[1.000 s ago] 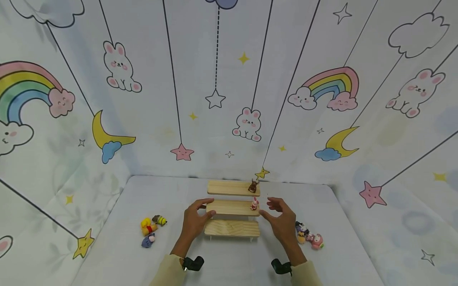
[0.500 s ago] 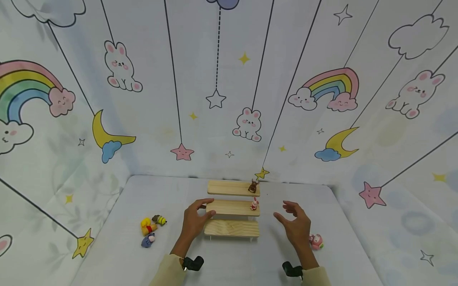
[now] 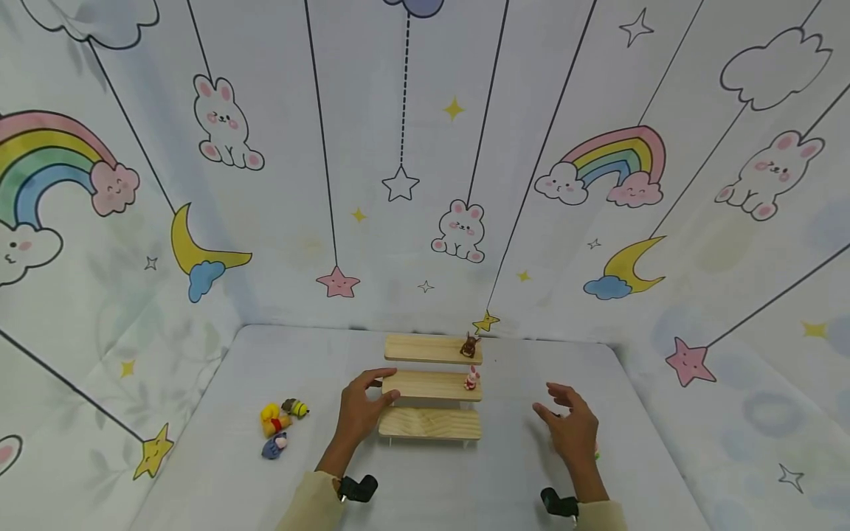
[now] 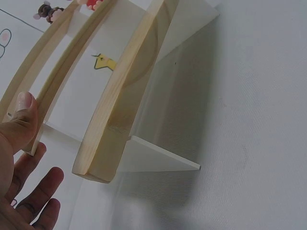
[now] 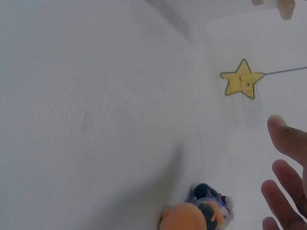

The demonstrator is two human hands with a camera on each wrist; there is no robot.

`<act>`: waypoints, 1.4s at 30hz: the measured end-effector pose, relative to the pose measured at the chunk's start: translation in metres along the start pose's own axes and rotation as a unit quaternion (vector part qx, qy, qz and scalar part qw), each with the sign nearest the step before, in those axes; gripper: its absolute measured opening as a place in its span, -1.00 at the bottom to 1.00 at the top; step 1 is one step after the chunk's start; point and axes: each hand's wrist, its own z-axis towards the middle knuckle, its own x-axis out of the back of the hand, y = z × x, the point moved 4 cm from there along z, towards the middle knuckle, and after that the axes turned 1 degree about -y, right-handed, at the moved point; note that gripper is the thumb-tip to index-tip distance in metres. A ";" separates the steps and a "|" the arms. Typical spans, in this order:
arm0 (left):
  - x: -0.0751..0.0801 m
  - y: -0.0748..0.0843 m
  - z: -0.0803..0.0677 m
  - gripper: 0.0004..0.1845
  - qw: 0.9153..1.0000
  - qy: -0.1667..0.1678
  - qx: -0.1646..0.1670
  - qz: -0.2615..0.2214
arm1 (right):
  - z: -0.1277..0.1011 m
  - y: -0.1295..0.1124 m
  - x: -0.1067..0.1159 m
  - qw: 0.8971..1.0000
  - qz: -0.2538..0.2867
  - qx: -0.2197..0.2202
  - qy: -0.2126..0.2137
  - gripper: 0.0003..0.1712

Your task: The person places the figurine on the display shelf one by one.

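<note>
A three-tier wooden display shelf [image 3: 425, 385] stands mid-table on clear plastic supports. My left hand [image 3: 361, 405] grips the left end of its middle board, the thumb on top and fingertips underneath, as the left wrist view shows. On the top board's right end sits a brown animal figurine [image 3: 470, 345]; a pink-and-white rabbit figurine [image 3: 472, 378] is on the middle board's right end. Out to the right, my right hand [image 3: 572, 426] hovers with fingers spread and nothing held. It hides most of the figurines there. In the right wrist view, an orange-topped figurine [image 5: 182, 219] lies beside a dark-and-purple one [image 5: 211, 206].
On the left of the white table [image 3: 219, 472] lie a yellow bear figurine [image 3: 274, 419] in red, a striped bee figurine [image 3: 295, 407] and a blue-grey donkey-like figurine [image 3: 274, 445]. A printed cloth backdrop [image 3: 285, 184] rises behind the table and along both sides.
My right hand has left the shelf's right end and moved right, over the figurines there. The left hand keeps its grip, and the shelf stays put.
</note>
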 end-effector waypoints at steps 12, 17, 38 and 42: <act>0.000 0.001 0.000 -0.50 1.000 0.000 -0.006 0.003 | -0.002 0.026 0.003 0.995 -0.076 -0.033 -0.060 -0.41; 0.000 0.001 0.000 -0.51 1.000 0.003 -0.009 0.004 | -0.003 0.031 0.001 0.995 -0.083 -0.026 -0.059 -0.46; 0.001 0.002 0.000 -0.51 1.000 -0.007 0.011 -0.006 | -0.002 0.035 0.000 0.995 -0.093 -0.015 -0.025 -0.69; 0.000 0.002 0.000 -0.50 1.000 -0.006 0.014 -0.005 | 0.000 0.030 0.002 0.997 -0.077 -0.001 0.009 -0.69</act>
